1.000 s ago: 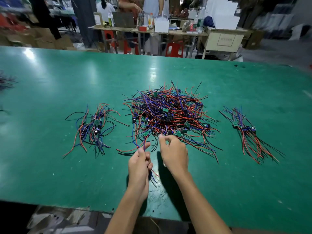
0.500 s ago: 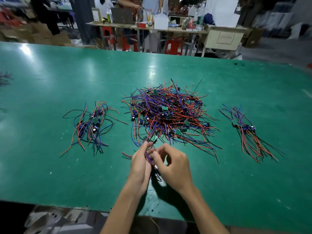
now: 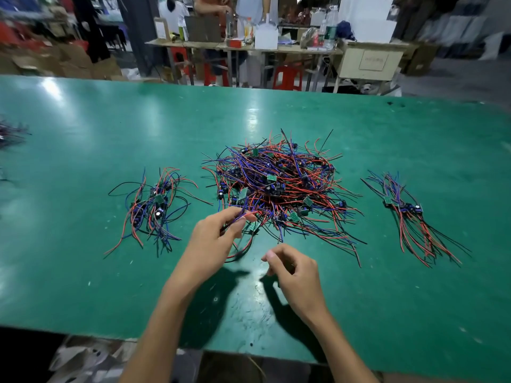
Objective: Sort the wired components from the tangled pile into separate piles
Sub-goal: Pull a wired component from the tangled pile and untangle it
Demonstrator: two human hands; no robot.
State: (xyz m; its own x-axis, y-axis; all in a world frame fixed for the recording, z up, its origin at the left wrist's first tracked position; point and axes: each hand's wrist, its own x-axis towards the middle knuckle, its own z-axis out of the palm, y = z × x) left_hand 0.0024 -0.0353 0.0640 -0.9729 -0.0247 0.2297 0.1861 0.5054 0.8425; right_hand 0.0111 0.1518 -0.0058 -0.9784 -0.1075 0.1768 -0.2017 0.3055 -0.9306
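- Big green table, and its near edge runs right under the forearms, so the hands are working close to that edge.
- Tangled pile of red, blue and black wires with little green boards sits mid-table, with plenty of bare green beyond it up to the far edge.
- Smaller sorted pile on the left and another on the right, both well apart from the tangle, with open strips of table between.
- Left hand is at the near edge of the tangle, thumb and fingers pinched together on a wired component; its wires loop down to the table under the hand.
- Right hand hovers just beside the left, nearer the table edge, fingers loosely curled with thumb and forefinger close together. Can't tell if it's got anything pinched; nothing visible in it.
- Cluttered workbench stands past the far edge.
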